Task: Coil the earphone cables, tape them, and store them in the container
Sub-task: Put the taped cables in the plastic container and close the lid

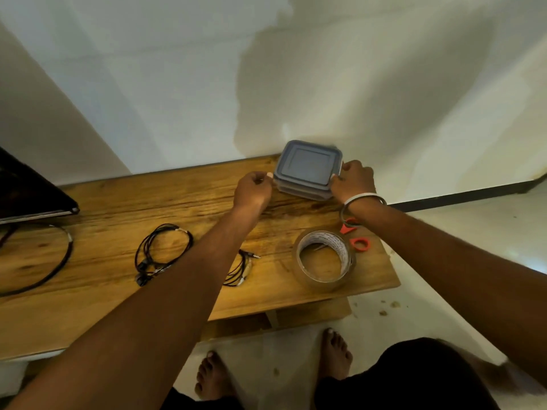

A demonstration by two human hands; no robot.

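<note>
A grey lidded container [307,164] stands at the far edge of the wooden table [124,297], its lid on. My left hand [253,190] has curled fingers at the container's left edge, its thumb tip touching the lid rim. My right hand [352,179] grips the container's right side. One coiled black earphone cable [161,253] lies left of my left forearm. A second coiled earphone [239,269] with its jack showing lies partly hidden under that forearm.
A roll of clear tape [324,258] stands near the table's right edge, with red-handled scissors [356,238] behind it under my right wrist. A dark laptop [26,187] and a thick black cable [53,267] occupy the left. Wall directly behind the table.
</note>
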